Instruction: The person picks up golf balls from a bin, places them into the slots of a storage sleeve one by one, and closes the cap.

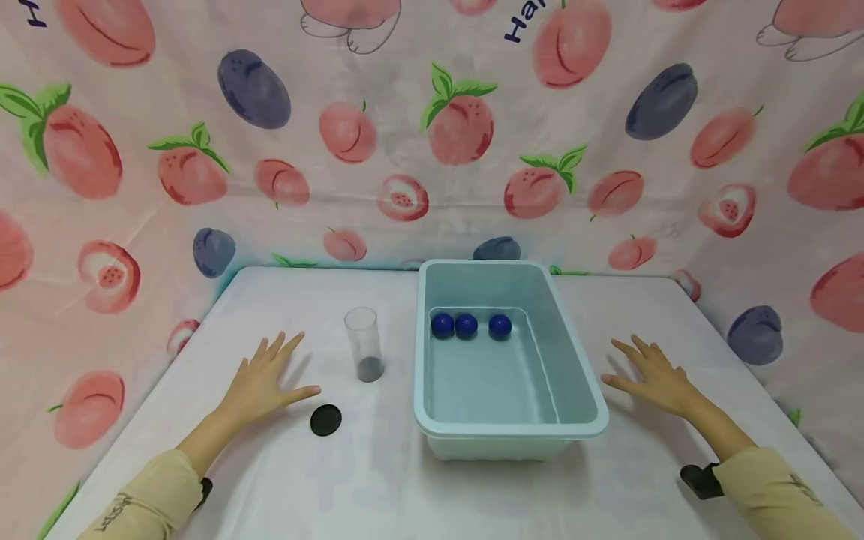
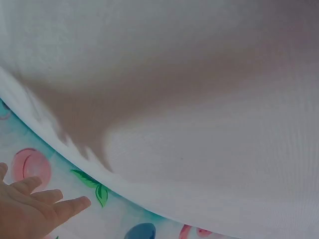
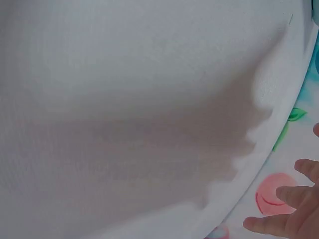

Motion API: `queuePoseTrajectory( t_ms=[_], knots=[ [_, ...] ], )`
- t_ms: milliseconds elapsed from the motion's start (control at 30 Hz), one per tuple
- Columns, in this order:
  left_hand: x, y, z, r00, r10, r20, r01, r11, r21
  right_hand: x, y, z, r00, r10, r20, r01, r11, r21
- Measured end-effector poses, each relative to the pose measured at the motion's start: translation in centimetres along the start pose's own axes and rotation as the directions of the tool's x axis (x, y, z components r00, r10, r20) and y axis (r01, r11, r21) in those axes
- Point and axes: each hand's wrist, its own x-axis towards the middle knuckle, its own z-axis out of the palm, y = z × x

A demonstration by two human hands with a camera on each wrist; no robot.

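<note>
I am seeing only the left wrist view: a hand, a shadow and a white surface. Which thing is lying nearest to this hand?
Observer: In the head view, a black disc lies just to the right of the left hand, not touching it.
Operator: Thank you. Does anything stand further toward the middle?
Observer: Yes, a clear cylinder stands between that hand and the pale blue tub.
Operator: I understand. And what is inside this tub?
Observer: Three dark blue balls lie toward its far end.
</note>
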Motion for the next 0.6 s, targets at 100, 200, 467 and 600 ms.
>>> queuePoseTrajectory(
  t_ms=[100, 200, 467, 600],
  knots=[
    [0.11, -0.01, 0.01, 0.999, 0.023, -0.022, -0.023, 1.000, 0.000, 0.04, -0.02, -0.06, 1.000, -0.012, -0.012, 0.012, 1.000, -0.011],
    [-0.04, 0.15, -0.02, 0.998, 0.043, -0.039, -0.043, 0.999, -0.004, -0.06, -0.14, -0.08, 1.000, -0.019, -0.011, 0.019, 1.000, -0.004],
    [-0.13, 0.70, -0.71, 0.998, 0.042, -0.046, -0.043, 0.999, -0.020, -0.13, -0.81, -0.62, 1.000, -0.022, 0.000, 0.022, 1.000, 0.018],
    [-0.02, 0.94, -0.94, 0.998, 0.042, -0.050, -0.043, 0.999, -0.025, -0.26, -0.89, -0.98, 1.000, -0.015, 0.000, 0.015, 0.999, 0.048]
  ],
)
